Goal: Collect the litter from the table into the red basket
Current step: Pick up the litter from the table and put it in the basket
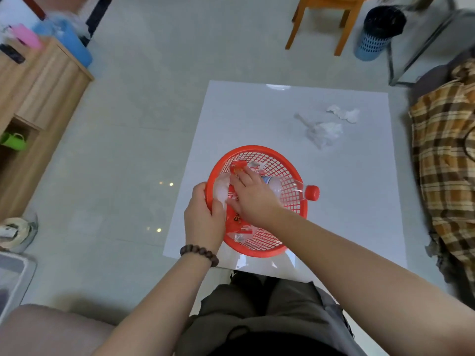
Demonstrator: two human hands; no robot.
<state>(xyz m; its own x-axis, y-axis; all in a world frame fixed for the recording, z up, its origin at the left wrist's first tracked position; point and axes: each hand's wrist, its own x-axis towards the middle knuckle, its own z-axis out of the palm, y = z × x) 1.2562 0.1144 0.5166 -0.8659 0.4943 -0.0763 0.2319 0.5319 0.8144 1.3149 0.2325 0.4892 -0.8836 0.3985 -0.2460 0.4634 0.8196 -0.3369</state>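
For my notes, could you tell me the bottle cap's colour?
Red: the bottle cap shows clearly in the head view.

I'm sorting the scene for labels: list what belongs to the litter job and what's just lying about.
Job:
red basket
bottle lying across the basket rim
wrappers in the basket
crumpled plastic on the table
white scraps on the table
left hand at the rim
right hand in the basket

Lying about:
chair
blue bin
plaid cloth
cabinet
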